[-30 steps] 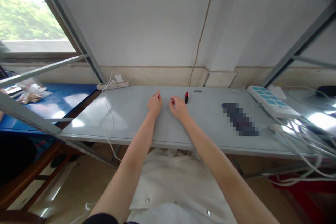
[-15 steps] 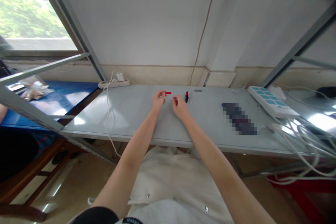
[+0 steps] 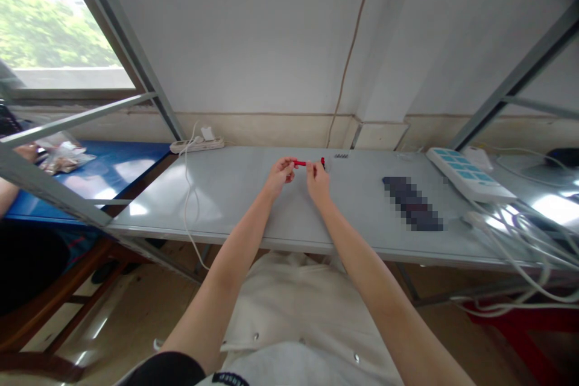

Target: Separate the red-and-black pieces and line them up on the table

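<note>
The left hand [image 3: 281,175] and right hand [image 3: 318,182] are pinching a slim red piece [image 3: 300,163], its ends lying left and right above the tabletop [image 3: 235,193]; looking light and stiff, probably smooth, it is inviting fingertip holds near both ends.

the right hand [image 3: 312,166] now meets the right end of the slim red stick [image 3: 300,163], its pale tip out of sight; at far left, another person's hand [image 3: 29,152] has come into view.
</note>
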A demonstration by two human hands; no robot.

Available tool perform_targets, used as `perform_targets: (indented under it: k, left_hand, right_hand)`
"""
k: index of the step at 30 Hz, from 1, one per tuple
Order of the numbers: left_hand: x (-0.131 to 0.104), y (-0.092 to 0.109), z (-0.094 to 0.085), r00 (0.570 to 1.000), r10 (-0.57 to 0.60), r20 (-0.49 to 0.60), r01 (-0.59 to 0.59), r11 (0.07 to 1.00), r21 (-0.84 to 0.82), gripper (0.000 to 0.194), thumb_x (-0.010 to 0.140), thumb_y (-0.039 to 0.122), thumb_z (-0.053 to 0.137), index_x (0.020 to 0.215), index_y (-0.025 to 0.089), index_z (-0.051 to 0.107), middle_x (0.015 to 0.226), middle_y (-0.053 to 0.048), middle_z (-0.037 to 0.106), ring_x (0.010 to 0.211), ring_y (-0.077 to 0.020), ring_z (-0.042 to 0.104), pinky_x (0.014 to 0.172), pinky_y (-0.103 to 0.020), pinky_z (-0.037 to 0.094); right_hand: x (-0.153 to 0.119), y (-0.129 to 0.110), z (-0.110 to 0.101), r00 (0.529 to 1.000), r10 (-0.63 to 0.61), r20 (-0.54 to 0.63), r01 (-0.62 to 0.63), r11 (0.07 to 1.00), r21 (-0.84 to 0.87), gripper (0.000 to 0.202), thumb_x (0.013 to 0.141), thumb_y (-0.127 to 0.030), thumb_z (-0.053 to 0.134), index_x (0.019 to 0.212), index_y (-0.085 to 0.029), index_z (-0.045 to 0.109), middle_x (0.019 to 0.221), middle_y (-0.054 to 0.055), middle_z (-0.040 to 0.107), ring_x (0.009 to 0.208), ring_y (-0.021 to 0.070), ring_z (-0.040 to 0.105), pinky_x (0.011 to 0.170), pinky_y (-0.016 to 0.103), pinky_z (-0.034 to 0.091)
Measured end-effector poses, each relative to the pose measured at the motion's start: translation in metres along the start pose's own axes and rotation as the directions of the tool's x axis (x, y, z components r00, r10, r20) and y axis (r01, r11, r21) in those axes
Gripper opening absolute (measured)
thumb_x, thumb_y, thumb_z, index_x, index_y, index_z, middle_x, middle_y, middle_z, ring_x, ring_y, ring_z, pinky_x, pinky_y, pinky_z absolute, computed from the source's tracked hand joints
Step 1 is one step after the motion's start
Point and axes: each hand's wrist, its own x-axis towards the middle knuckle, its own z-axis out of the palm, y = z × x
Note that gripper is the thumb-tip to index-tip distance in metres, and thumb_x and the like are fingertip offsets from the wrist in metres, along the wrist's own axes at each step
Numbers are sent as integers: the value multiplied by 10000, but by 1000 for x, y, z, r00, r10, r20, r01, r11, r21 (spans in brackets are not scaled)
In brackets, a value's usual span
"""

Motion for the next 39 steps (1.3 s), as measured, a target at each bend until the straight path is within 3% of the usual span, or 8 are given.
perform_targets:
  k: [5, 11, 20, 25, 32, 39]
  left_hand:
    - [0, -1, -1, 1000, 14, 26, -14, 1000, -10, 256, 704, 345, 602, 893, 186, 536, 755, 20, 537, 417, -6, 397, 387, -153, 230]
    - [1, -1, -1, 999, 47, 18, -46, 999, -17, 238, 713, 324, 594, 896, 182, 538, 741, 25, 533, 393, -2, 376, 376, -164, 204]
    - [4, 0, -6, 993, 25, -114, -28, 999, -25, 222, 736, 318, 564, 910, 182, 542, 711, 25, 539, 388, -5, 356, 369, -168, 202]
    - [4, 1, -6, 989, 31, -144, -37, 999, -34, 207, 731, 310, 571, 887, 177, 542, 686, 33, 518, 381, -5, 355, 362, -167, 198]
    - [1, 3, -3, 991, 27, -133, -33, 999, -42, 224, 699, 305, 603, 875, 169, 573, 665, 34, 509, 379, -7, 360, 359, -173, 199]
    - [0, 7, -2, 995, -41, -91, 35, 997, -69, 345, 640, 346, 668, 927, 170, 589, 693, 23, 544, 393, -6, 372, 368, -170, 212]
  right_hand:
    - [1, 1, 0, 1000, -3, -20, 4, 1000, 5, 450, 851, -550, 213, 637, -204, 408, 528, -18, 423, 501, 122, 351, 525, 240, 259]
    - [0, 0, 0, 1000, -24, 6, 24, 1000, -11, 409, 868, -501, 224, 671, -207, 429, 550, -8, 458, 522, 127, 398, 535, 237, 279]
    - [-1, 4, 2, 997, -40, 65, 34, 996, 83, 294, 864, -407, 294, 928, -187, 479, 798, 62, 595, 720, 171, 550, 644, 266, 379]
    - [-1, 4, 4, 995, -47, 84, 35, 990, 136, 348, 832, -417, 368, 1066, -173, 452, 873, 62, 606, 544, 122, 491, 612, 270, 396]
    - [0, 5, 5, 988, -132, 80, 125, 988, 88, 280, 816, -388, 407, 915, -168, 550, 845, 73, 625, 577, 130, 502, 621, 273, 406]
    - [-1, 2, 3, 990, -135, 43, 131, 987, 90, 316, 833, -406, 373, 928, -163, 551, 854, 82, 633, 574, 135, 507, 622, 281, 410]
